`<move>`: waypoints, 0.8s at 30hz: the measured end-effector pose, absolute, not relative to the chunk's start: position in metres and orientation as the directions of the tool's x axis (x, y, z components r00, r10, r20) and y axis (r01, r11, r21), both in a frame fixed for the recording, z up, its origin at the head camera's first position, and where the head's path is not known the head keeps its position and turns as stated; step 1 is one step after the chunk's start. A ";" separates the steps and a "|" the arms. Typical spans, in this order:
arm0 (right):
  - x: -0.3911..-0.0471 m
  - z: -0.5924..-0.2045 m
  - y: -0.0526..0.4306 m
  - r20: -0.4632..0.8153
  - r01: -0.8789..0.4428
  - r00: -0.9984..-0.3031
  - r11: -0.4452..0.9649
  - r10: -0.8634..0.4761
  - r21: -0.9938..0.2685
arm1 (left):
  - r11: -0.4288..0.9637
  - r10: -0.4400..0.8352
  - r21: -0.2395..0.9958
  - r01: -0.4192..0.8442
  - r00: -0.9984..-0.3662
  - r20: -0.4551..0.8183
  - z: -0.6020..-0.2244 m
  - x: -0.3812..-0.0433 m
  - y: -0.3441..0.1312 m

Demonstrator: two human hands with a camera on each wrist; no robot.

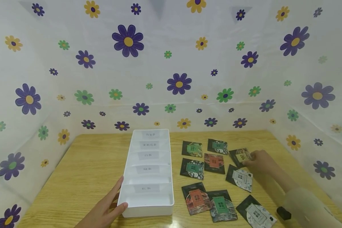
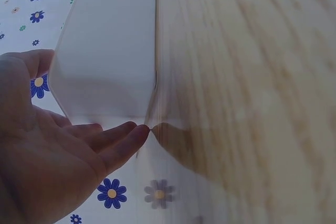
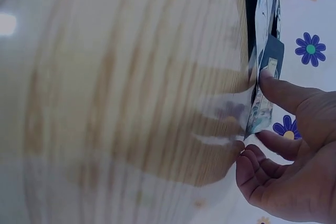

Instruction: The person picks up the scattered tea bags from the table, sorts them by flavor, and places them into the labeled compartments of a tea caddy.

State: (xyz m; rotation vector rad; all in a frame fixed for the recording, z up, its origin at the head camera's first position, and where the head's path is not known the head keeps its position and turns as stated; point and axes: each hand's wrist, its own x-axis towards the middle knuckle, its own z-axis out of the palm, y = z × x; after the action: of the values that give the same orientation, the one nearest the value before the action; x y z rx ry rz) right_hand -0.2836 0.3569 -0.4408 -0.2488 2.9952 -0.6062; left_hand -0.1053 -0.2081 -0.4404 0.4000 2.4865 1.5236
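My left hand [image 1: 104, 206] holds the near left corner of a white divided box [image 1: 148, 210], thumb at the front rim and fingers along the left side. Written labels mark its several compartments, which hold nothing. In the left wrist view, the fingertips [image 2: 140, 132] meet the box's lower edge. Off to the right, my right hand [image 1: 259, 161] pinches the right edge of a dark square tea sachet with a yellow label [image 1: 239, 157]. That sachet tilts up slightly in the right wrist view, the thumb [image 3: 283, 90] on its printed face.
Several more tea sachets lie between box and right arm: green-labelled [image 1: 223, 205], red-labelled [image 1: 196, 198], white-labelled [image 1: 239, 178]. A small black object [image 1: 283, 213] sits by the right sleeve [image 1: 307, 207]. Flower-patterned sheeting [image 1: 156, 69] walls the wooden table [image 1: 82, 164] at back and sides.
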 end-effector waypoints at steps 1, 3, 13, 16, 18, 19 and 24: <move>-0.284 -0.441 0.358 -0.051 -0.130 -0.985 0.907 -0.163 -0.400 | 0.437 0.327 0.891 0.124 -0.944 -0.029 -0.440 -0.105 -0.208; -0.283 -0.441 0.359 -0.060 -0.108 -0.987 0.902 -0.146 -0.417 | 0.445 0.324 0.887 0.122 -0.946 -0.033 -0.440 -0.105 -0.208; -0.281 -0.443 0.368 -0.067 -0.060 -0.992 0.876 -0.104 -0.479 | 0.398 0.337 0.903 0.160 -0.941 0.019 -0.440 -0.102 -0.209; -0.280 -0.443 0.373 -0.063 -0.053 -0.993 0.864 -0.097 -0.501 | 0.390 0.333 0.905 0.170 -0.942 0.033 -0.439 -0.101 -0.208; -0.278 -0.443 0.377 -0.068 -0.055 -0.992 0.847 -0.107 -0.528 | 0.383 0.327 0.909 0.163 -0.945 0.031 -0.438 -0.101 -0.207; -0.277 -0.442 0.378 -0.079 -0.052 -0.991 0.838 -0.112 -0.543 | 0.385 0.320 0.910 0.153 -0.947 0.023 -0.437 -0.101 -0.207; -0.275 -0.433 0.387 -0.120 -0.025 -0.983 0.740 -0.142 -0.673 | 0.393 0.309 0.903 0.172 -0.950 0.046 -0.435 -0.102 -0.205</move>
State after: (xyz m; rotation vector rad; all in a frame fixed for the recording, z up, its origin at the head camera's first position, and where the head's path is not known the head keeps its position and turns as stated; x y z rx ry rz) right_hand -0.2748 0.3875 -0.4325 -0.1344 2.7759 -1.0697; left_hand -0.1016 -0.2053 -0.4346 0.4366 2.5116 1.6047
